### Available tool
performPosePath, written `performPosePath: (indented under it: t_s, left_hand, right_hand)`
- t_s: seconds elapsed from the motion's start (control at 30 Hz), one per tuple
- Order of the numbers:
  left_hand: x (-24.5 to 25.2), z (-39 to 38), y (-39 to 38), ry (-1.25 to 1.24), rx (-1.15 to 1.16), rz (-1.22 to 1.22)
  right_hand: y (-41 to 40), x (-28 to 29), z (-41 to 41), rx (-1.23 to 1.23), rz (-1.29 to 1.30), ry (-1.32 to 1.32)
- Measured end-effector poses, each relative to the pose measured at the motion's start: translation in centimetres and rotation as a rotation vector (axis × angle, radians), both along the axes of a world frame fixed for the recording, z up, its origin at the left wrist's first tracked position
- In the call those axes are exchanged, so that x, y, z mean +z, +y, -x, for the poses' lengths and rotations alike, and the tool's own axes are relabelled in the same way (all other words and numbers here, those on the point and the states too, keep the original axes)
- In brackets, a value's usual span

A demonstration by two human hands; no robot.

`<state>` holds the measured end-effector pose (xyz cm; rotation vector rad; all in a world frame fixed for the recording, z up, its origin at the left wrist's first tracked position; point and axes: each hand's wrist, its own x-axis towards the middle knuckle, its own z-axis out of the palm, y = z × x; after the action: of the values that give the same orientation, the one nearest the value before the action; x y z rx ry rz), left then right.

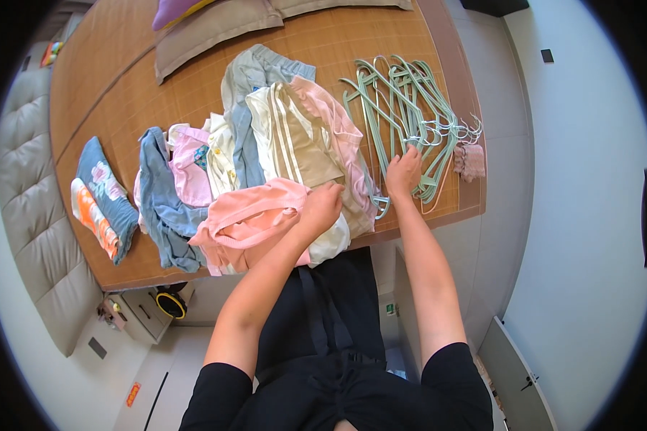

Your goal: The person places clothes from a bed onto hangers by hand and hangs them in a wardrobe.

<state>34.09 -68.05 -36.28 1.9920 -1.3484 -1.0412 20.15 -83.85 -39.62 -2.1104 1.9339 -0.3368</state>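
My left hand [323, 207] rests on the pile of clothes, fingers curled at the edge of a coral ribbed-trim garment [248, 215] and beside khaki trousers [307, 145] with white side stripes. Whether it pinches any cloth is hidden. Further right, my right hand [404, 171] has its fingertips closed at the metal hook of a green clothes hanger [374, 145]. More green hangers [431, 108] lie bunched beyond that hand, with their hooks pointing right. Pink trousers [334, 113] and pale blue-grey trousers [242, 75] stick out from behind the khaki pair.
On the left of the mat-covered bed [194, 97] lie blue jeans [164, 188], a pink garment [188, 167], and folded blue floral cloth [105, 188]. Pillows [215, 37] stand at the far side. A small pink ruffled cloth [469, 162] lies by the right edge.
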Motion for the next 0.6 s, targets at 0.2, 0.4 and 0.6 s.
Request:
performPosePath:
  t_s: [0.2,0.4,0.6]
  left_hand:
    - [0.4,-0.5,-0.3,0.005,0.034,0.035]
    - [0.8,-1.9,1.9,0.006,0.098,0.117]
    - [1.4,-4.6,8.4,-0.174,0.258,0.160]
  right_hand:
    - [-0.7,-0.5,0.5,0.056,-0.043,-0.081]
    - [1.1,1.5,-1.8,-0.071,-0.464,-0.751]
    - [4.1,4.6,-4.2,0.008,-0.371,-0.801]
